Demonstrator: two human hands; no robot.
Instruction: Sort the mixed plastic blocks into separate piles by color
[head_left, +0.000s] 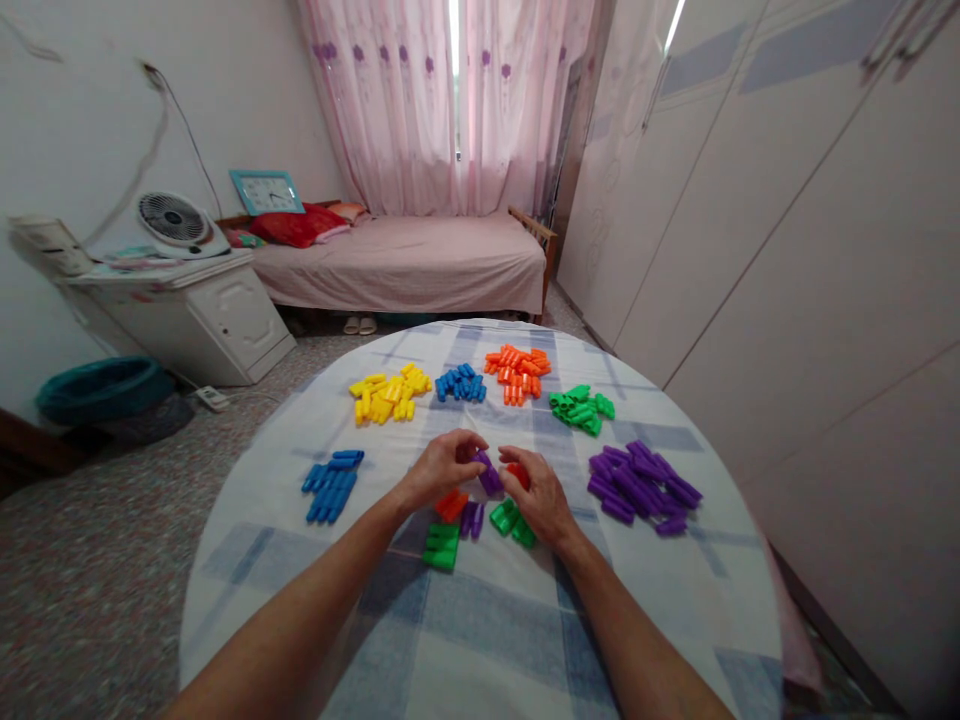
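Note:
My left hand [448, 466] pinches a purple plastic tube-like piece [489, 474] between thumb and fingers, just above the table. Close on its right is my right hand [541, 496], thumb and fingers curved and apart. A red-orange piece [517, 474] shows in that gap; I cannot tell whether the hand touches it. Below the hands lie an orange piece [451, 505], two small purple pieces [472, 520], a green joined piece [441, 547] and more green pieces [513, 522], partly covered by my right hand.
Around the round table [480, 650] lie piles: yellow [390, 396], blue [460, 383], orange [517, 372], green [581, 408] and purple [643, 485]. Another blue group [332, 488] is at the left. Beyond stand a bed [420, 260] and a white cabinet [232, 320].

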